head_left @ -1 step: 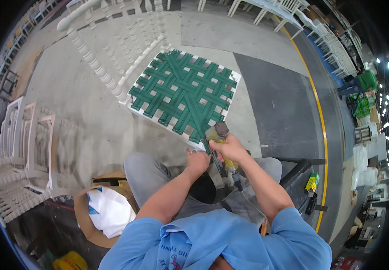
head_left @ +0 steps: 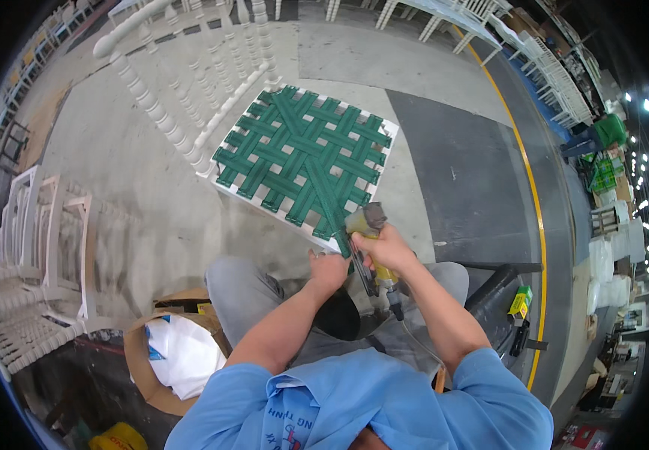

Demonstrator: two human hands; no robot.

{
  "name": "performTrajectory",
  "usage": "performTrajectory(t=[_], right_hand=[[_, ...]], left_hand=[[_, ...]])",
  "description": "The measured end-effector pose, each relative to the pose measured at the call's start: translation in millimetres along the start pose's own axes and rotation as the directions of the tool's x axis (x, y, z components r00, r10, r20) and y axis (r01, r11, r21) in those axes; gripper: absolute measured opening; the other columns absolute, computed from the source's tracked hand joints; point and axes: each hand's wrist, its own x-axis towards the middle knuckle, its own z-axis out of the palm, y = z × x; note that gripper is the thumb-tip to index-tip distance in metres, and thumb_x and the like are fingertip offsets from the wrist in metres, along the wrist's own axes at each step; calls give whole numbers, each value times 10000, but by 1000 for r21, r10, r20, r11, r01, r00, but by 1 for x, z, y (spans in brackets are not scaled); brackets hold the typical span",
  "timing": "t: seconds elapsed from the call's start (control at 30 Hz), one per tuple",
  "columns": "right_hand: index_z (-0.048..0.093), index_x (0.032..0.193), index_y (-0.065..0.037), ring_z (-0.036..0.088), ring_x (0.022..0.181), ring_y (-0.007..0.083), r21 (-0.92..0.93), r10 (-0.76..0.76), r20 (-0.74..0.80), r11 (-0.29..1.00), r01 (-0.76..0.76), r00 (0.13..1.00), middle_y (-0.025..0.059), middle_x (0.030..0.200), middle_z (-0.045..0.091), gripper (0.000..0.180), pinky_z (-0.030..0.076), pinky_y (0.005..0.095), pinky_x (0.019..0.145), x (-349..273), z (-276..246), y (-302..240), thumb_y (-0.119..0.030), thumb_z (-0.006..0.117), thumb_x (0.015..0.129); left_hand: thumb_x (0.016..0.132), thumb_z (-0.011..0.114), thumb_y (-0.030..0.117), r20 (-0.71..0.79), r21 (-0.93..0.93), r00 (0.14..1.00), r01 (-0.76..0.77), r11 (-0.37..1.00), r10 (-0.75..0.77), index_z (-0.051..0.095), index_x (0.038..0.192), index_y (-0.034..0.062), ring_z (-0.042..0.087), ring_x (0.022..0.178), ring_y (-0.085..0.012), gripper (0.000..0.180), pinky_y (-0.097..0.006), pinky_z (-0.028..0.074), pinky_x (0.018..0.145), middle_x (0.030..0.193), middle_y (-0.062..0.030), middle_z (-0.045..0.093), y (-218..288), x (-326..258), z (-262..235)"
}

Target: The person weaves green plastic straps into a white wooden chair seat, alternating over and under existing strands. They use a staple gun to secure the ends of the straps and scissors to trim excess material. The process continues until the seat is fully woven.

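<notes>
A white chair frame (head_left: 236, 196) with turned spindles stands before me, its seat woven with green webbing (head_left: 272, 169). One diagonal green strap (head_left: 323, 186) crosses the weave and runs over the near corner of the seat. At that corner my left hand (head_left: 327, 271) is closed, its fingertips at the hanging end of the strap; the grip itself is partly hidden. My right hand (head_left: 390, 250) is wrapped round a yellow air staple gun (head_left: 386, 279). The gun's head is beside the strap at the seat corner, and a hose trails from its lower end.
White chair frames (head_left: 77, 255) stand on the left. A cardboard box (head_left: 144, 375) with white sheeting is by my left knee. A dark padded piece (head_left: 493, 289) and a green-yellow small box (head_left: 521, 301) lie at my right. Another person (head_left: 602, 136) is at the far right.
The staple gun has shifted very slightly to the right beside the strap. My left hand stays at the seat corner. The whole view has moved slightly.
</notes>
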Motion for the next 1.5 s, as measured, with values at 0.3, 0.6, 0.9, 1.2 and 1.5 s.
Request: performTrajectory(t=[0.3, 0.6, 0.9, 1.2, 1.5], right_hand=[[620, 1199, 12, 617, 542, 118, 108, -104, -283, 984, 139, 954, 31, 770, 651, 449, 506, 290, 464, -104, -84, -6, -335, 755, 947], [603, 1128, -13, 583, 518, 96, 319, -83, -407, 920, 227, 910, 15, 756, 625, 351, 467, 269, 450, -171, -116, 63, -295, 737, 967], [588, 1186, 6, 598, 550, 100, 238, -42, -359, 962, 135, 932, 26, 797, 638, 453, 500, 273, 475, -139, -109, 51, -343, 757, 951], [640, 1052, -22, 573, 555, 91, 120, -18, -153, 992, 37, 988, 3, 760, 628, 277, 461, 269, 473, -75, -54, 26, -266, 741, 970], [602, 1141, 1, 591, 565, 113, 4, 38, -42, 999, -37, 998, 39, 854, 657, 368, 479, 287, 474, 20, -16, 7, -289, 739, 962]], left_hand=[[1066, 350, 535, 129, -134, 991, 48, 990, -30, 703, 1097, -60, 657, 1101, -463, 692, -520, 495, 975, 1119, -300, 699, 12, 4, -32], [1047, 590, 313, 247, -950, 947, 195, 245, 203, 660, 1079, -38, 736, 892, -330, 360, -477, 592, 857, 988, -184, 740, 21, -5, -62], [1055, 584, 329, 323, -942, 942, 329, -66, 85, 594, 1023, -20, 641, 715, -301, 351, -438, 561, 661, 864, -173, 665, -33, 35, -122], [1069, 533, 212, 342, -891, 936, 351, -287, 82, 571, 1206, -41, 726, 897, -261, 290, -364, 622, 660, 1075, -180, 716, -58, 75, -116], [1075, 484, 175, 376, -872, 920, 393, -293, 115, 561, 1278, -74, 710, 746, -246, 330, -362, 628, 642, 1117, -197, 720, -62, 91, -111]])
